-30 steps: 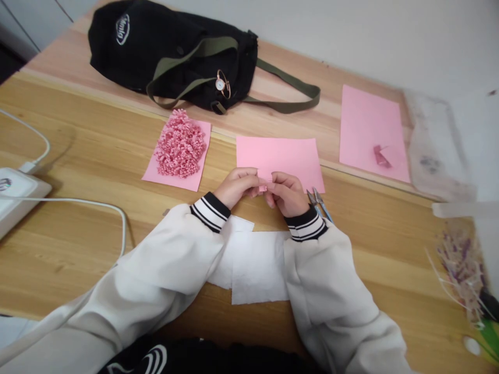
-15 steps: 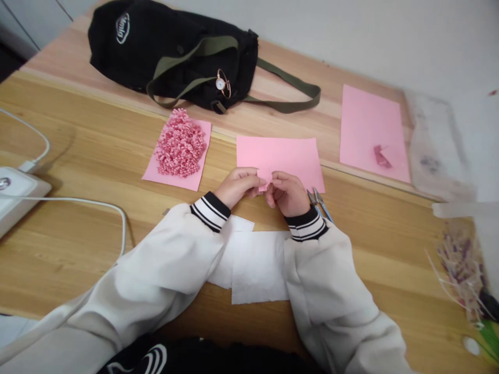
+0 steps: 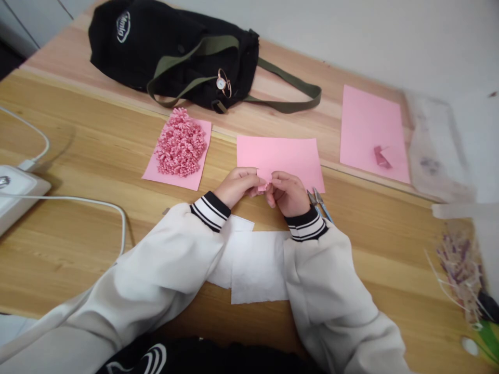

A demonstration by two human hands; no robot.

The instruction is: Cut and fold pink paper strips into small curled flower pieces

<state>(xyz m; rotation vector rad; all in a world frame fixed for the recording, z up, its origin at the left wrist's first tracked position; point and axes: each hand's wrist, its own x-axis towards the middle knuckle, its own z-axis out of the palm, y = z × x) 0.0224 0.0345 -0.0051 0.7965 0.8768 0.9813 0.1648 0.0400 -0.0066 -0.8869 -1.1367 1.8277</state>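
Between my two hands is a small pink paper piece (image 3: 264, 181), pinched by the fingertips of both. My left hand (image 3: 239, 184) grips it from the left, and my right hand (image 3: 287, 191) has its thumb and forefinger closed on the right side. Behind the fingers lies a pink sheet (image 3: 286, 156), close in colour to the held piece, so its outline is hard to make out. Scissors (image 3: 320, 202) with blue handles rest beside my right wrist, partly under the cuff. White papers (image 3: 259, 267) lie below, between my sleeves.
A pile of pink curled paper flowers (image 3: 181, 145) sits on a pink sheet at left. A black bag (image 3: 171, 49) with a watch (image 3: 221, 83) lies behind. Another pink sheet (image 3: 368, 124), dried flowers (image 3: 460, 270) and a white power strip (image 3: 19, 195) flank the work area.
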